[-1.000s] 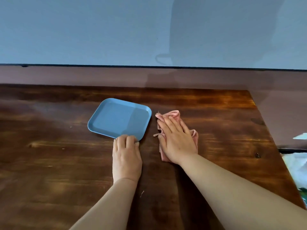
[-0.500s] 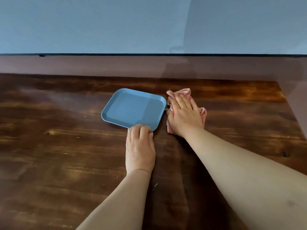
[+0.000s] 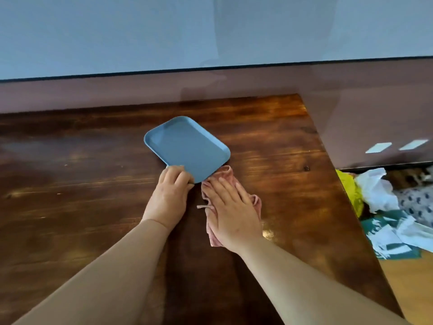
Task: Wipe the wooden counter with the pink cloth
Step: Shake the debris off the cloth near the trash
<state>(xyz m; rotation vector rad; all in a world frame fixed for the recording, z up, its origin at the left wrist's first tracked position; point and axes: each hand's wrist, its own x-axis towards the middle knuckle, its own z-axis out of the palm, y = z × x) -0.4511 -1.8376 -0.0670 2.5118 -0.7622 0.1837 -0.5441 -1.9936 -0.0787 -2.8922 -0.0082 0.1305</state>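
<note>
The left hand (image 3: 169,199) is gripping the near corner of the blue tray (image 3: 186,148), fingers curled over its rim; the tray is lying on the wooden counter (image 3: 70,195) toward the far edge. Just beside it, the right hand (image 3: 230,213) is pressing flat, fingers straight, on the pink cloth (image 3: 256,202); the cloth is lying bunched on the counter, touching the tray's near edge, nearer the right edge.

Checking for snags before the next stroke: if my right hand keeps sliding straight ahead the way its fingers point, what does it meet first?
Probably the blue tray. The right hand, flat on the pink cloth, points at the tray's near corner, where the cloth's front edge already touches or tucks under.
</note>
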